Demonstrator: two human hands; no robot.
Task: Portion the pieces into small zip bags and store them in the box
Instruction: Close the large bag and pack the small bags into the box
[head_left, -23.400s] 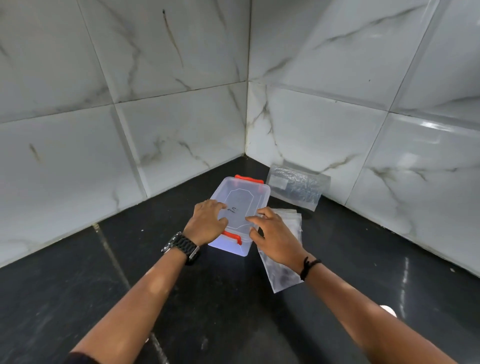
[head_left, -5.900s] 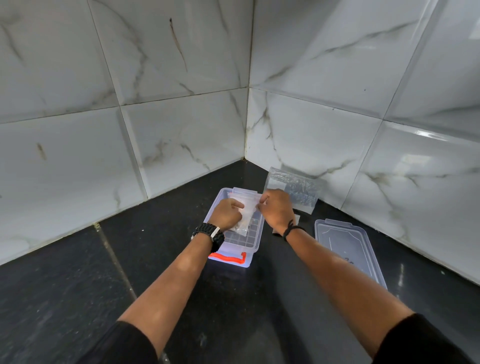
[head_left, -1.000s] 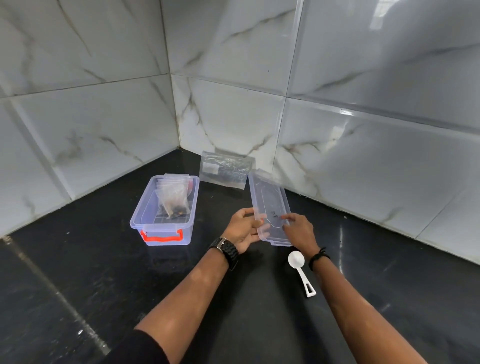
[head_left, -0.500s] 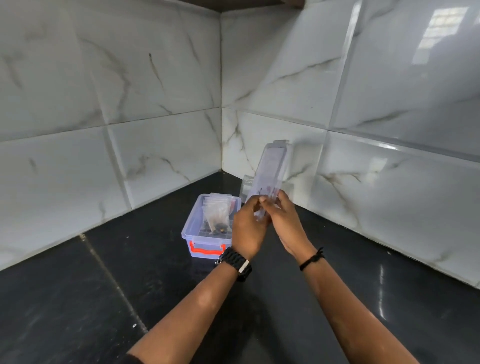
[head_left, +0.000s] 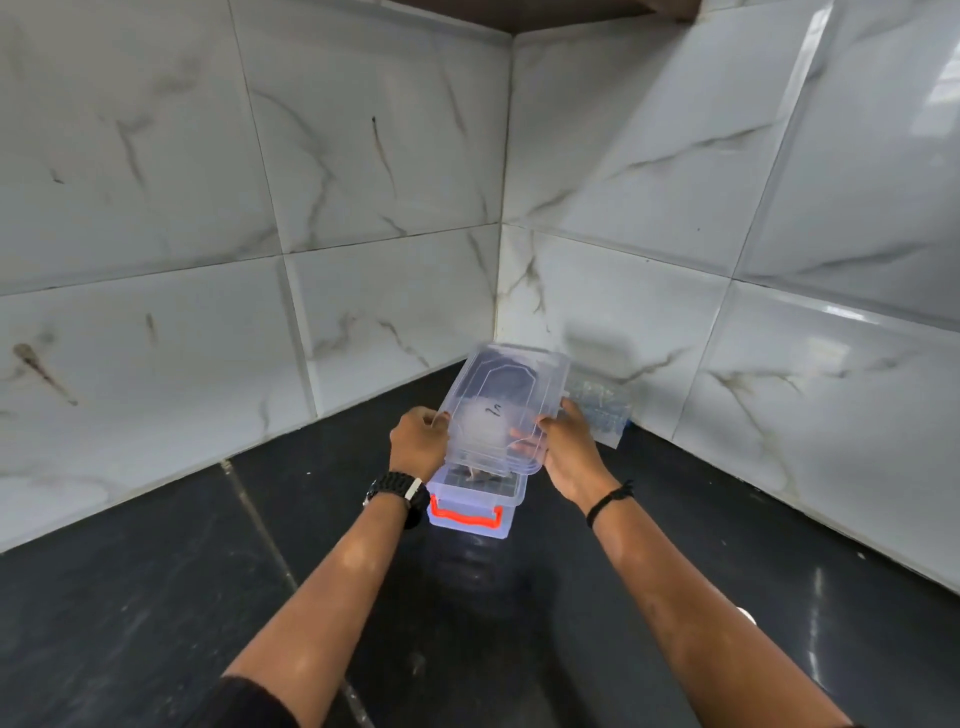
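Note:
A clear plastic lid (head_left: 501, 402) hangs tilted just above the clear box (head_left: 475, 512), which has an orange latch (head_left: 465, 516) on its near end. My left hand (head_left: 418, 441) grips the lid's left edge. My right hand (head_left: 563, 447) grips its right edge, fingers curled under it. Through the lid and at its near edge I see small zip bags (head_left: 478, 470) standing inside the box. Most of the box's inside is hidden by the lid.
A larger zip bag of pieces (head_left: 597, 410) leans against the right tiled wall behind my right hand. The black counter (head_left: 208, 597) meets white marble tiles at a corner just behind the box. A bit of a white spoon (head_left: 746, 614) shows beside my right forearm.
The lid, held nearly upright to the right of the box half a second ago, has been tipped down and brought over the box. Both hands still hold it.

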